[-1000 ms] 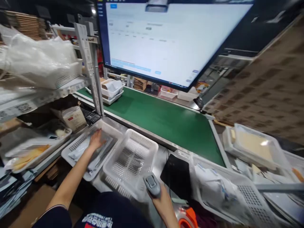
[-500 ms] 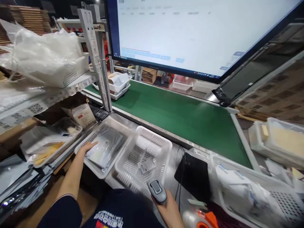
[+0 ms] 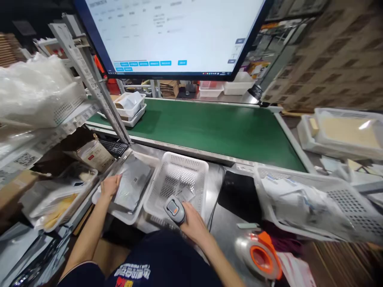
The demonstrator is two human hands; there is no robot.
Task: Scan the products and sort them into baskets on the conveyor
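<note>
My right hand (image 3: 191,223) is wrapped round a grey handheld barcode scanner (image 3: 174,209), held above the near edge of a white plastic basket (image 3: 206,167). Inside that basket lies a small clear packet with a white label (image 3: 186,194). To the left, a second white basket (image 3: 127,218) holds grey plastic mailing bags (image 3: 133,181). My left hand (image 3: 110,186) is closed at the left edge of the top bag, its fingertips partly hidden.
A large monitor (image 3: 176,40) hangs above a green conveyor belt (image 3: 203,127). On the steel bench lie a black pad (image 3: 241,195) and an orange tape dispenser (image 3: 263,257). A basket of white packages (image 3: 293,195) stands right; a metal shelf post (image 3: 89,83) rises left.
My view has turned to the right. The scanner has moved forward and left over the middle basket. My left fingers have closed at the bag's edge, and the bag looks shifted. The screen content differs.
</note>
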